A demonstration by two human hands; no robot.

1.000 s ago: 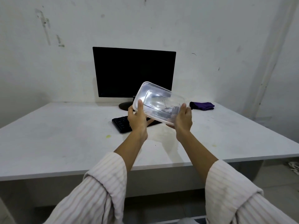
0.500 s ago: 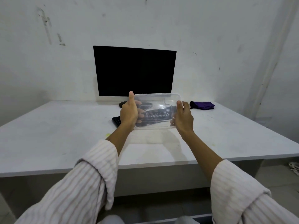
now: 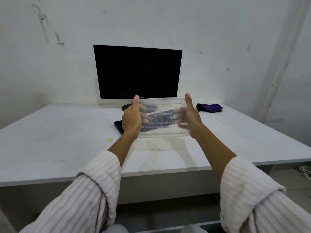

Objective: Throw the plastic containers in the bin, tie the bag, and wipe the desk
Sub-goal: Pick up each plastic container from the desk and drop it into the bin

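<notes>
A clear rectangular plastic container (image 3: 161,117) with white script lettering hangs in the air above the white desk (image 3: 67,135), its flat face turned toward me. My left hand (image 3: 132,117) grips its left end, thumb up. My right hand (image 3: 190,115) holds its right end, thumb up, fingers spread behind the plastic. A dark purple cloth (image 3: 210,107) lies at the back right of the desk. No bin or bag is in view.
A black monitor (image 3: 138,72) stands at the back against the wall. A black keyboard (image 3: 118,126) lies behind the container, mostly hidden by it. A small yellow-green spot (image 3: 110,140) marks the desk left of my forearm. Floor shows at right.
The container went from tilted with its bottom toward me to upright and square-on. Both hands shifted to its ends and moved slightly lower.
</notes>
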